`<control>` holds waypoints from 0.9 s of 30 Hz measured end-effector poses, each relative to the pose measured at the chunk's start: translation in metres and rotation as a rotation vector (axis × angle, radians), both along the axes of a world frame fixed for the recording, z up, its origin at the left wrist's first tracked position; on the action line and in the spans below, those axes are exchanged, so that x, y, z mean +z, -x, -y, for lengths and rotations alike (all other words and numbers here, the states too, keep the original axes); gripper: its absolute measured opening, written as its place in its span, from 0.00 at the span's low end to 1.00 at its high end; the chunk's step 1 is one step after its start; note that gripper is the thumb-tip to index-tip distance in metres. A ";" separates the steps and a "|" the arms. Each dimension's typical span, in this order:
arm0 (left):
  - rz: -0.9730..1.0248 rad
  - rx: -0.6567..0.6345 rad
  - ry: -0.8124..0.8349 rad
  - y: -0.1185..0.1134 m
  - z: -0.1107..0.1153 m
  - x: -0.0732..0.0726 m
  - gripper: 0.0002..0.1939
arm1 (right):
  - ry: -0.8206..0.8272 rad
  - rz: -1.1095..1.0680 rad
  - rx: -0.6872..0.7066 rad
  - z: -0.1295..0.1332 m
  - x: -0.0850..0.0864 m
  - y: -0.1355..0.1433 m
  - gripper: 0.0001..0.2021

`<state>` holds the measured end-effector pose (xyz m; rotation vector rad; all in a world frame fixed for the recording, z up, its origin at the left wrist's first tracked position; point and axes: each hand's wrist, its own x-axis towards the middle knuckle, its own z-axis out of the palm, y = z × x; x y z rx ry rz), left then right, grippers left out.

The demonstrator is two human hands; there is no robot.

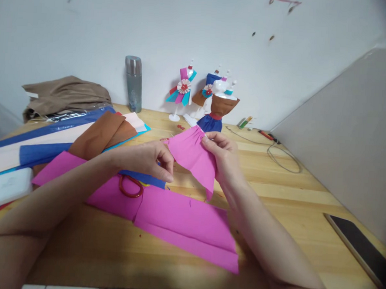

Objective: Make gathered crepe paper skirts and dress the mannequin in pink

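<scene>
In the head view, my right hand [223, 153] pinches the gathered top of a pink crepe paper piece [192, 151], which flares downward like a small skirt. My left hand [157, 162] is at the left edge of this piece with its fingers curled; what they hold, if anything, is hidden. Below lies a larger pink crepe paper sheet [184, 222], creased along its length, on the table. Red-handled scissors [130, 187] rest on the pink paper under my left wrist, mostly covered.
Small dress forms in paper outfits [184, 87] [224, 105] stand at the back beside a flask [133, 84]. Folded coloured paper [98, 134], a brown cloth [68, 94] and a white case [7, 190] lie left. A phone [359, 248] and a cable [285, 165] lie right.
</scene>
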<state>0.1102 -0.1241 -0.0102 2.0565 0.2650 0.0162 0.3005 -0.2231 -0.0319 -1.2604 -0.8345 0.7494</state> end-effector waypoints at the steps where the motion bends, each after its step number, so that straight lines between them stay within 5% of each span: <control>1: -0.028 0.006 -0.022 0.004 -0.004 0.003 0.07 | -0.001 -0.005 -0.002 0.000 0.000 0.000 0.11; 8: -0.048 0.425 0.180 0.007 -0.021 0.003 0.18 | -0.022 0.037 0.008 0.002 0.001 0.002 0.10; 13: 0.048 0.373 0.343 0.000 -0.019 -0.004 0.17 | 0.002 0.061 -0.001 0.001 0.000 0.001 0.10; 27: -0.031 0.356 0.023 0.009 -0.013 0.022 0.15 | -0.017 0.037 0.010 0.001 -0.001 0.000 0.09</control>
